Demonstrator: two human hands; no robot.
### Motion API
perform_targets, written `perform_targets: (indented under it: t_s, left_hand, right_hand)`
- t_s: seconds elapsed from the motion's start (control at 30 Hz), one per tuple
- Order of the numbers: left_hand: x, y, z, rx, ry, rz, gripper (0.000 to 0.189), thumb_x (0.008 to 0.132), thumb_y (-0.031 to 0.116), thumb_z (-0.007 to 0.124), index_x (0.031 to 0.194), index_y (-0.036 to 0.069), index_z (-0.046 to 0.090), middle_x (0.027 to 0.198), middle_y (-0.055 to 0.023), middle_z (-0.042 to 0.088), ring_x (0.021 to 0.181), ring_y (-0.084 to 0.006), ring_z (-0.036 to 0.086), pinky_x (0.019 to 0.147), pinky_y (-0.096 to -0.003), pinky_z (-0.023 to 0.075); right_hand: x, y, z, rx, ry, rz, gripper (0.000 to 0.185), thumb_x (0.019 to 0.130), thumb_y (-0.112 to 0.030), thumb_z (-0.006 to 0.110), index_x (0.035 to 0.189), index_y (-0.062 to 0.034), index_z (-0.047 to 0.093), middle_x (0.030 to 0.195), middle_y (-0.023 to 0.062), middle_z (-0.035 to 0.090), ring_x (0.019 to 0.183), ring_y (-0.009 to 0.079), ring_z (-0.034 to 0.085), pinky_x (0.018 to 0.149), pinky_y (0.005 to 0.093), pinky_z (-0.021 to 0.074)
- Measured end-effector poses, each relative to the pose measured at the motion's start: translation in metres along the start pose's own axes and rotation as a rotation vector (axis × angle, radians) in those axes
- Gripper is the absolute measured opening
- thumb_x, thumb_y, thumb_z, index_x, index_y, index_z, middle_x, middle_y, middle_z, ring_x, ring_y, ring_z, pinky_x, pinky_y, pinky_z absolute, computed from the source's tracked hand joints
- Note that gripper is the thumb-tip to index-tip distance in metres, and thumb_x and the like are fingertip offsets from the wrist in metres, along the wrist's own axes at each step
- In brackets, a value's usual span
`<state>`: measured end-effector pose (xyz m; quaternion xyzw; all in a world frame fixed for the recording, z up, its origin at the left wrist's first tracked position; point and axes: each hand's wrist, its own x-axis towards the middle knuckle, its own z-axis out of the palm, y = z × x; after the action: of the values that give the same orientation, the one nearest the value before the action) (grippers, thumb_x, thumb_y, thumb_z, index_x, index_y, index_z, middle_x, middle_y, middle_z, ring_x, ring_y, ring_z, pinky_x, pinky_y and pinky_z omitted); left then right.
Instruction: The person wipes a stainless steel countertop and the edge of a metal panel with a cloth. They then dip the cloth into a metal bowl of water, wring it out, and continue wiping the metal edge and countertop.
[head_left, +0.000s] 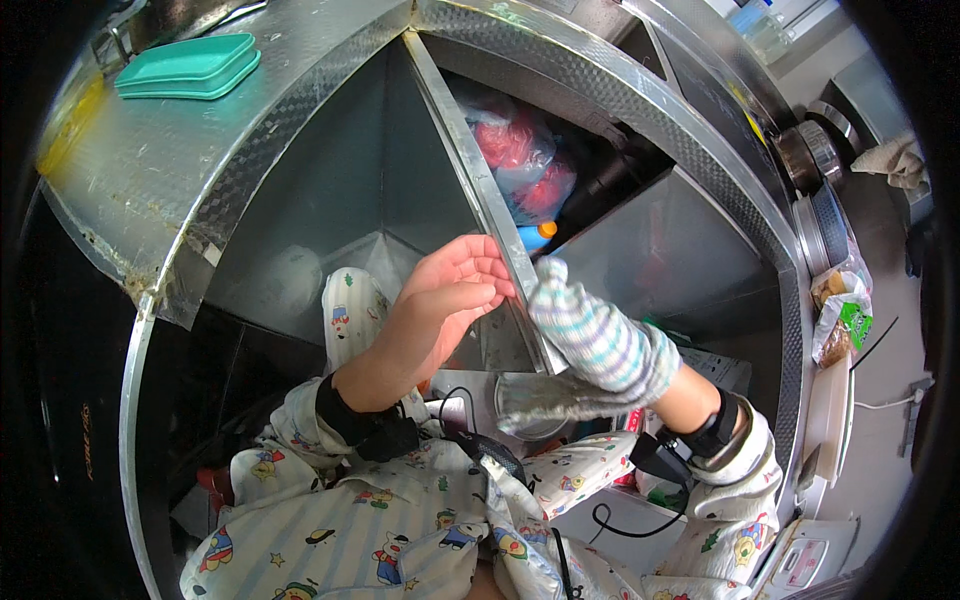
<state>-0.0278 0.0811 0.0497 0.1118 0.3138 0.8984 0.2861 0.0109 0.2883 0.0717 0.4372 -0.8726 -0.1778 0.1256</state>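
My bare left hand (454, 304) is beside the edge of a stainless-steel cabinet door (469, 161), fingers slightly curled and thumb apart. Its fingertips are at the edge and appear to touch it. On the other side of that edge, my right hand (607, 334) is inside a striped knitted sock-like covering, which hides the fingers. The covering lies close against the door near its lower corner. A greyer, soiled-looking flap of knitted cloth (559, 401) hangs below the right hand. Behind the door, the cabinet interior holds red items in a clear plastic bag (521, 154) and a blue bottle with an orange cap (538, 235).
Turquoise plastic containers (187, 67) stand on the steel counter (161, 142) at upper left. Along the right are metal pots (806, 154), bagged food (844, 315) and a white board (832, 420). A black cable (637, 530) loops near my right forearm.
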Motion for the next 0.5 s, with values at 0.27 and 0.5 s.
perform_targets:
  t_s: [0.27,0.5]
  left_hand:
    - [0.001,-0.004,0.003,0.034,0.006,0.047,0.033,0.077,0.007,0.053,0.109,-0.001,0.045,0.098,-0.0091,0.052,0.093,-0.0158,0.051,0.086,-0.0274,0.0388]
    - [0.005,-0.003,-0.004,-0.01,-0.051,0.03,0.033,0.079,0.01,0.055,0.109,0.0,0.045,0.097,-0.0099,0.052,0.093,-0.0171,0.052,0.085,-0.028,0.0393]
  right_hand:
    - [0.087,0.056,0.005,0.531,0.01,0.184,0.016,0.085,-0.007,0.044,0.088,0.0013,0.057,0.082,0.0186,0.06,0.085,0.0266,0.06,0.062,0.0313,0.0492]
    - [0.041,0.034,-0.002,0.613,0.341,-0.021,0.026,0.079,-0.001,0.049,0.104,0.0052,0.051,0.098,0.0198,0.055,0.094,0.0288,0.056,0.081,0.0329,0.0455]
